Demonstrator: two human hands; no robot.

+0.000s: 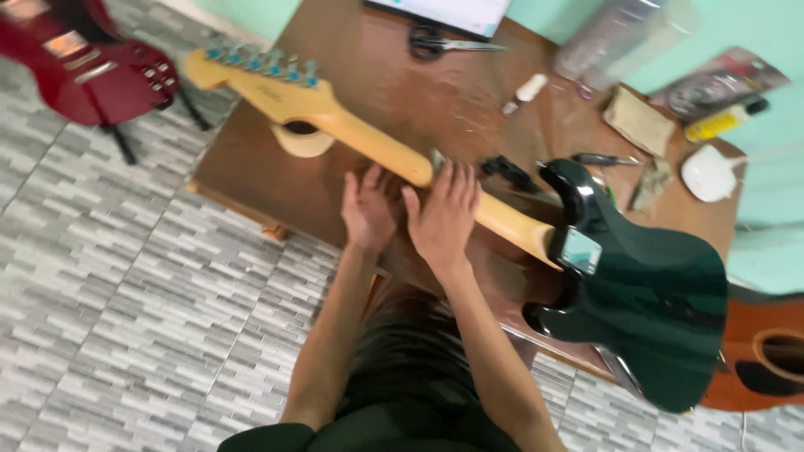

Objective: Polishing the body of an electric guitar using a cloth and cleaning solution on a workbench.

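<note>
A dark green electric guitar lies face down on a brown wooden table, its pale maple neck running up left to the headstock with blue tuners. My right hand rests flat on the back of the neck near its middle, fingers spread over it. My left hand lies just left of it, below the neck, touching the table or the neck's edge. A small shiny object peeks out by my right fingertips. The headstock rests on a pale round support.
Scissors, a white tube, a black tool, a pen-like tool, cloths, a yellow bottle and a white object lie on the table. A red guitar stands at left, an acoustic guitar at right. Grey tiled floor.
</note>
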